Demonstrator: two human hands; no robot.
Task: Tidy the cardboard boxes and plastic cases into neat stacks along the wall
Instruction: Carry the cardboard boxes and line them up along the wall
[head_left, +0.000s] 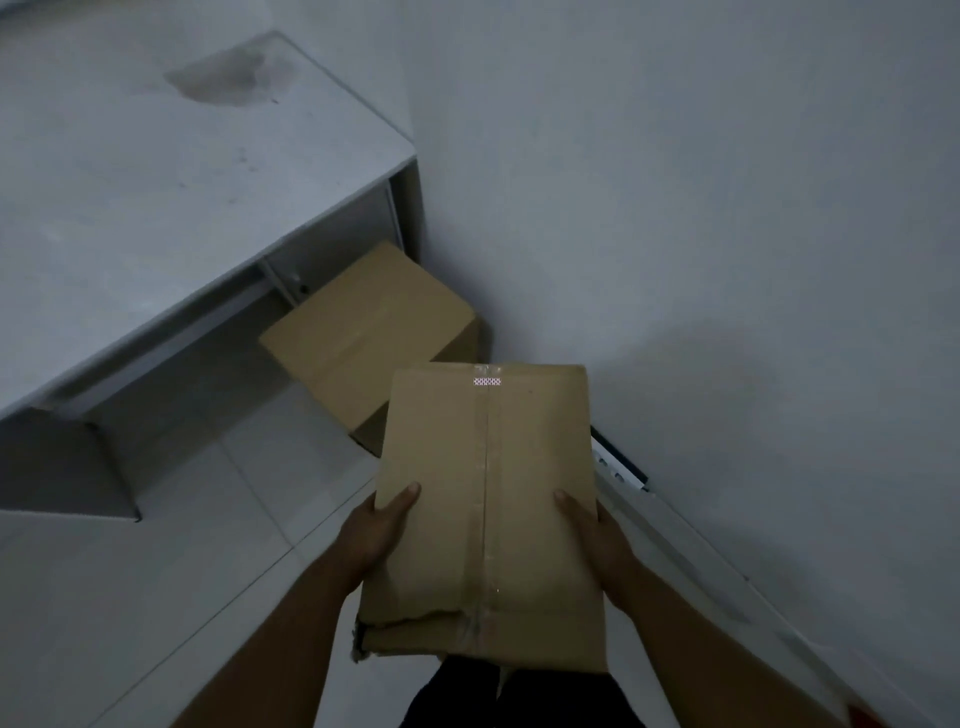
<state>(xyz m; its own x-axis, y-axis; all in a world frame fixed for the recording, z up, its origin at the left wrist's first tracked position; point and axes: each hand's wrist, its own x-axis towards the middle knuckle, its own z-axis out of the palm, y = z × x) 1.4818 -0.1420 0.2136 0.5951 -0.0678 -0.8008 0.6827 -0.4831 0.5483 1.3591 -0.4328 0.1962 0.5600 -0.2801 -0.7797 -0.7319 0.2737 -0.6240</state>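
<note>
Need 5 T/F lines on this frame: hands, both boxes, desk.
1. The left hand and the right hand both grip the held box. True.
2. The other box sits on the desk. False: it is on the floor, beside the desk and near the wall.
3. The held box is torn at its near left corner. True.
4. The desk top is spotless. False: it has a dark stain.
5. The held box is open on top. False: tape runs along its closed seam.
</note>
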